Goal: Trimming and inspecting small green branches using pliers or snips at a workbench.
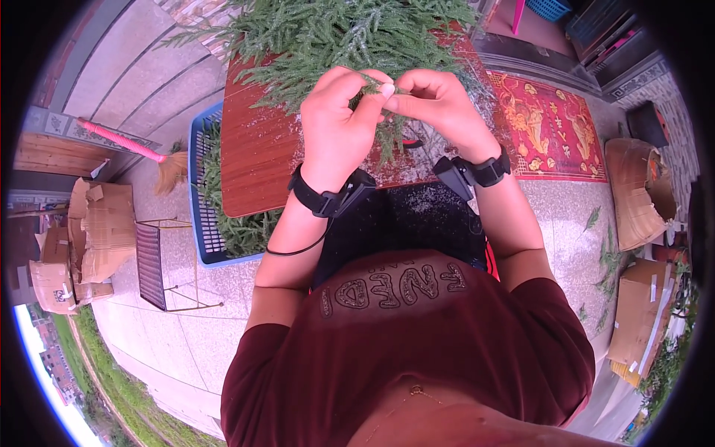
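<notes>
My left hand [341, 119] and my right hand [439, 108] meet above the near part of a reddish-brown table [257, 167]. Both have thumb and fingers pinched together on a green artificial pine sprig [389, 140], whose needled end hangs below the fingers. Its upper part is mostly hidden by my fingers. Just beyond, a big heap of similar pine branches [350, 37] covers the far side of the table. White flecks lie scattered over the tabletop and my dark trousers. Black straps with small black devices sit on both wrists.
Left of the table stands a blue plastic crate [199, 194] with green branches inside. Farther left are a folding seat [151, 264], a pink-handled broom [123, 141] and cardboard boxes [104, 231]. At right lie a red patterned mat [551, 127] and more cardboard boxes [642, 313].
</notes>
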`<state>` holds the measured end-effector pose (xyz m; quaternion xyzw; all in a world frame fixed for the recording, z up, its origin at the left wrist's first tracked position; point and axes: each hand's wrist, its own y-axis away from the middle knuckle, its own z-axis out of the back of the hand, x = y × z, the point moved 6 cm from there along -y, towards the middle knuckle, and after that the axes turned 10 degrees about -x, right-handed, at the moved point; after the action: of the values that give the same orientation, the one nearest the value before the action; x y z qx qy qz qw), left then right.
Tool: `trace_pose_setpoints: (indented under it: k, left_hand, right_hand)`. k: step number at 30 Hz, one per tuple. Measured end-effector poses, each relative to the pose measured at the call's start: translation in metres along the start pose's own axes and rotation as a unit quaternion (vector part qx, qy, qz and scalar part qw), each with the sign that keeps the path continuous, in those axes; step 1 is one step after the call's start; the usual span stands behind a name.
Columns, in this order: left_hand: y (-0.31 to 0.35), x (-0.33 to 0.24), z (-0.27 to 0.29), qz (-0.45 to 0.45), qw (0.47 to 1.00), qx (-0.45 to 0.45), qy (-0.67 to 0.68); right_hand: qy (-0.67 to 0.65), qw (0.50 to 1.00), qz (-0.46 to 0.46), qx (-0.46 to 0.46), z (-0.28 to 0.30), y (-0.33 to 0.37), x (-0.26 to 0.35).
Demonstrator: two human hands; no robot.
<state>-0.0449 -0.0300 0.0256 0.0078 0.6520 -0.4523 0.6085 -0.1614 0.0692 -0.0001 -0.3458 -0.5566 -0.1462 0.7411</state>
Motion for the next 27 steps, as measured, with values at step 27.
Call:
trace_pose_setpoints:
  k: [27]
  left_hand:
    - [0.007, -0.028, -0.004, -0.2, 0.979, -0.02, -0.045]
  right_hand:
    - [-0.363, 0.915, -0.176, 0.011, 0.009, 0.0, -0.006]
